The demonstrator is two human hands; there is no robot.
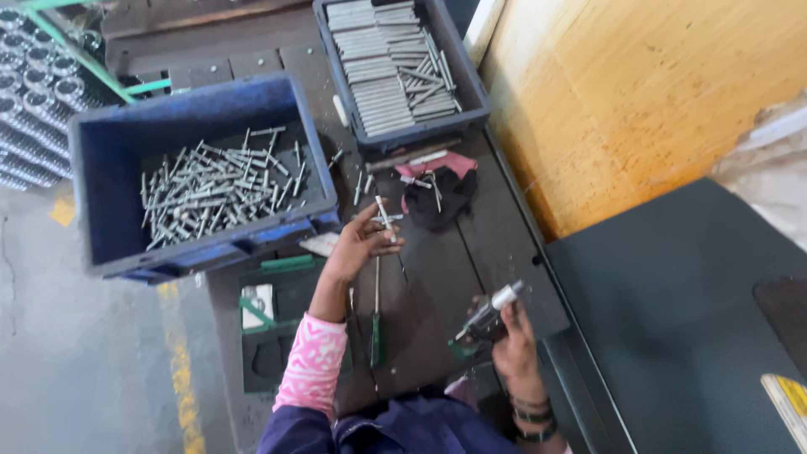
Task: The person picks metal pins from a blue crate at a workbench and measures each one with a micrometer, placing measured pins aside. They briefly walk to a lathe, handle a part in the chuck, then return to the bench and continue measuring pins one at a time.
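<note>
- Head view, step in hand: left hand [357, 245] is out over the dark worktop [437, 277], pinching a small metal pin [385, 215] at the fingertips. Pin stands roughly upright, w/ a short cross-piece near its middle. Looks like a pick-up or check of one piece out of the loose stock.
- Left grip: thumb + fingers closed on the pin, other fingers spread.
- Right hand [513, 340] is low, near the body, wrapped round a hand tool [487, 315] w/ a pale cylindrical tip pointing up-right. Grip closed on it; can't tell the tool's exact kind.
- Next move, my guess: pin + tool have to meet, so one hand must close the gap and line up pin axis w/ tool tip. They're apart now.
- Pin look: thin, bright steel, straight, same kind as the heap in the blue bin [101, 168] to the left.
- Grey tray [471, 84] further back holds longer rods, laid mostly parallel.
- Green-handled screwdriver [376, 324] lies on the worktop between the arms; dark rag [441, 197] w/ pink cloth just beyond the left hand.
</note>
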